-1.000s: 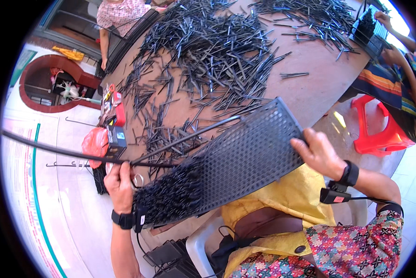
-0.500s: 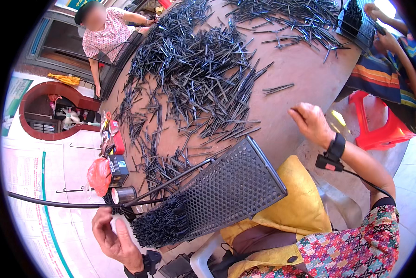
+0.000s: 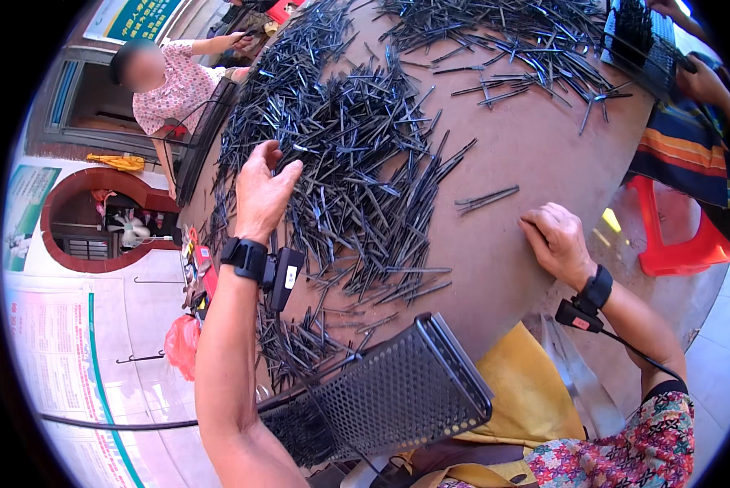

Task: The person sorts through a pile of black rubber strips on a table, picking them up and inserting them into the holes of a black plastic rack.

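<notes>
Over the heap of thin black strips (image 3: 357, 154) on the table, my left hand (image 3: 263, 195) reaches out, thumb and fingers apart, with nothing visible between them. Curled fingers mark my right hand (image 3: 559, 248), low at the table's near right edge; what they hold, if anything, is hidden. In front of me a black perforated board (image 3: 406, 390) slopes across the yellow apron (image 3: 532, 374). Black upright pieces (image 3: 300, 435) crowd its lower left end, partly behind my left forearm. A few loose strips (image 3: 487, 199) lie between the heap and my right hand.
More strips (image 3: 503, 49) cover the table's far side. At the upper right, another person's hand (image 3: 703, 81) is beside a similar board (image 3: 638, 41). A person (image 3: 170, 89) stands at the far left. A red stool (image 3: 666, 228) stands right; a pink bag (image 3: 183, 346) hangs left.
My left hand has moved from beside the board's lower left end up and forward over the heap. My right hand has lowered slightly, and the view has shifted.
</notes>
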The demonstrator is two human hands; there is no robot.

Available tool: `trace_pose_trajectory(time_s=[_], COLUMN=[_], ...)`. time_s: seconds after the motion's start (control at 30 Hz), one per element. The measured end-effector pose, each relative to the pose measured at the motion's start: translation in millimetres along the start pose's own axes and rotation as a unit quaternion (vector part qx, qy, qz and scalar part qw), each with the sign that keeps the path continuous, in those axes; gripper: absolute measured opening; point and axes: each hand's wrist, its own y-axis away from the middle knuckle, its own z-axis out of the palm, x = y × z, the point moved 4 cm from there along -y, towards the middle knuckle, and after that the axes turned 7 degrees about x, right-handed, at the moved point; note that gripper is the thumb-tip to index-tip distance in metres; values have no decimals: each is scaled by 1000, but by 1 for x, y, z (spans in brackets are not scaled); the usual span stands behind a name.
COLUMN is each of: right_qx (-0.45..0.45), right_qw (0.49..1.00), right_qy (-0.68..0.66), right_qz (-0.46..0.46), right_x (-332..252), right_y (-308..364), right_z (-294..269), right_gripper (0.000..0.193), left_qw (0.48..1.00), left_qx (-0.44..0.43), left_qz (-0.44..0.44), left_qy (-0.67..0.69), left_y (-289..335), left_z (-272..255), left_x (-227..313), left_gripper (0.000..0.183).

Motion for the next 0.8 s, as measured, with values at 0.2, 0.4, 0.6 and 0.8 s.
trace_pose_trajectory(time_s=[0.2,0.4,0.6,0.8], right_qx=[5,-11,-20,-14], right_qw=[1000,999,999,999], right_qy=[-22,-24,-17,-14], right_qz=[19,37,45,46], right_x=[4,4,3,4], right_y=[-3,-8,-9,-8], right_z=[-2,-1,0,0], right_gripper=[11,13,13,10], left_qw=[986,974,961,958], left_qx=[-35,-112,-143,-180], left_qz=[81,145,158,158], left_qy=[-142,-134,-174,-159], left_y=[-31,-43,-35,12], left_z=[54,119,124,91], left_x=[-17,-19,-22,-25], left_gripper=[57,68,61,63])
